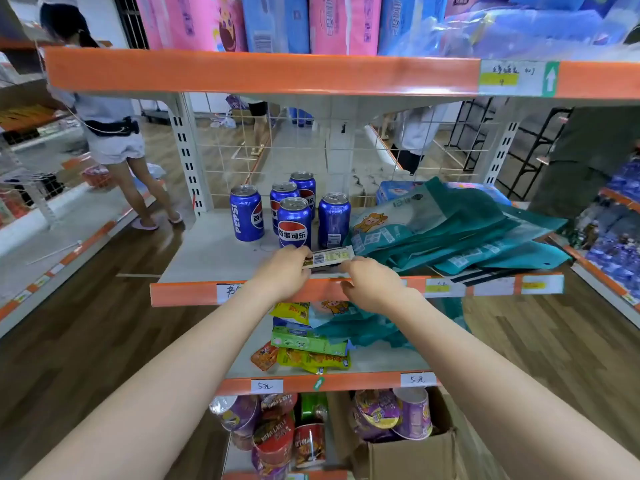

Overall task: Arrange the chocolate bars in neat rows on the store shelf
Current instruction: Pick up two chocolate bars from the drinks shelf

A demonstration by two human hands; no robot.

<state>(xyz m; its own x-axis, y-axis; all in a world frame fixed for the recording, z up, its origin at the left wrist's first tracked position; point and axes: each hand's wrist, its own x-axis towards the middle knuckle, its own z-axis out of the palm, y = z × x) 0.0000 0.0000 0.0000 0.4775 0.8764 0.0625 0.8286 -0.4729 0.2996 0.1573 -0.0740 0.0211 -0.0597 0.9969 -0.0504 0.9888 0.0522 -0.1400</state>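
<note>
Working left to right, the left hand (285, 268) and right hand (372, 282) each grip an end of the flat barcode-labelled chocolate bar (329, 257) at the front edge of the grey metal shelf (207, 254) (blue cola cans (294, 216) behind); the person should square it parallel to that edge.

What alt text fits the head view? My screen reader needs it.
Both hands, left hand and right hand, hold a chocolate bar at the front of a store shelf, before five Pepsi cans and beside teal bags.
</note>
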